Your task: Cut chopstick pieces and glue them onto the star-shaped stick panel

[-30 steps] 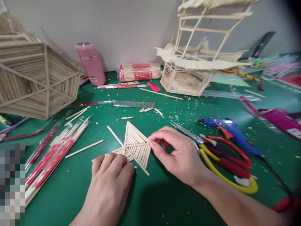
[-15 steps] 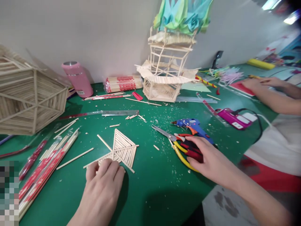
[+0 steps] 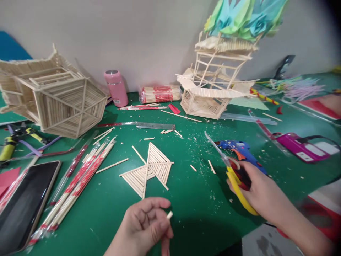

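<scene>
My left hand [image 3: 146, 222] is turned partly palm-up near the front of the table. Between its thumb and fingers is a short piece of wooden stick [image 3: 169, 215]. Just beyond lies a flat star-like panel of glued sticks [image 3: 147, 167], with some triangular sections filled by parallel sticks. My right hand [image 3: 262, 186] grips scissors [image 3: 237, 188] with yellow and red handles, raised a little above the green table, blades pointing up and left. A blue glue gun [image 3: 246, 151] lies behind the scissors, partly hidden by them and the hand.
Two stick models stand behind: a pagoda-like tower [image 3: 210, 96] and a structure on its side [image 3: 74, 110]. A pink bottle [image 3: 116, 89], packed sticks [image 3: 160, 94], wrapped sticks [image 3: 77, 188], a phone [image 3: 29, 202] and a purple power strip [image 3: 303, 147] surround the work. Another person's hand [image 3: 331, 105] is at right.
My left hand has come off the stick panel toward me and now holds a short stick piece. My right hand has picked up the scissors from the table. The view has shifted left.
</scene>
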`<action>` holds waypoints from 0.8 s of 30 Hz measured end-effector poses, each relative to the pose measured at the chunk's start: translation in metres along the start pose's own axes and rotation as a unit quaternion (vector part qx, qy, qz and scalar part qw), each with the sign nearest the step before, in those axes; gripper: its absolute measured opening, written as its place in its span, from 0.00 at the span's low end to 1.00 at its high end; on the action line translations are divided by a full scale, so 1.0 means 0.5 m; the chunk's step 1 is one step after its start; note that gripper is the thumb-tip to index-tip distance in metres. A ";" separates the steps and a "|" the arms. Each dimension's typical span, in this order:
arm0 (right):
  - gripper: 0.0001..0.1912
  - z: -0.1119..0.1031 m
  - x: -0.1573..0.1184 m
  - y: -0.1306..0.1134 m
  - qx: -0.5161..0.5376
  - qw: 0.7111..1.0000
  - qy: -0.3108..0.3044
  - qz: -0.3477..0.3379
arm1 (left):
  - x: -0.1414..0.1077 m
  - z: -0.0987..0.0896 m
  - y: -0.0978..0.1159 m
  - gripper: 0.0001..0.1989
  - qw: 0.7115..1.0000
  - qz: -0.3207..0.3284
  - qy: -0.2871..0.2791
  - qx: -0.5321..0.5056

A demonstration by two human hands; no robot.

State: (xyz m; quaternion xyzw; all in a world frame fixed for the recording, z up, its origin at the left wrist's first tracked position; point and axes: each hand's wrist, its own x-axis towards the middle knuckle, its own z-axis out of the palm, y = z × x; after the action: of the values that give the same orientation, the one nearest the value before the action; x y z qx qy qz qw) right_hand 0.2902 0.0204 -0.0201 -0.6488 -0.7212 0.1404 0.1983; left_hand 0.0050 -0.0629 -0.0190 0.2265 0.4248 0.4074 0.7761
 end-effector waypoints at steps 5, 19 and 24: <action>0.22 -0.001 -0.025 -0.071 0.102 0.991 -0.088 0.019 | 0.024 0.015 0.024 0.08 0.997 -0.009 -0.004 -0.078; 0.24 0.004 -0.053 -0.170 0.079 0.973 -0.162 -0.142 | 0.052 0.019 0.027 0.10 0.992 0.071 0.057 -0.083; 0.25 0.006 -0.060 -0.178 0.061 0.974 -0.168 -0.138 | 0.049 0.003 0.016 0.10 0.993 0.079 0.072 -0.046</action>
State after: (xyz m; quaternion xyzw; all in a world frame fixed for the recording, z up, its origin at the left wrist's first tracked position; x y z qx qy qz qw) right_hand 0.2131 -0.0198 0.0150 -0.4972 -0.8165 0.2626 0.1312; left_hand 0.0103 -0.0382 -0.0240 0.1937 0.4414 0.5020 0.7181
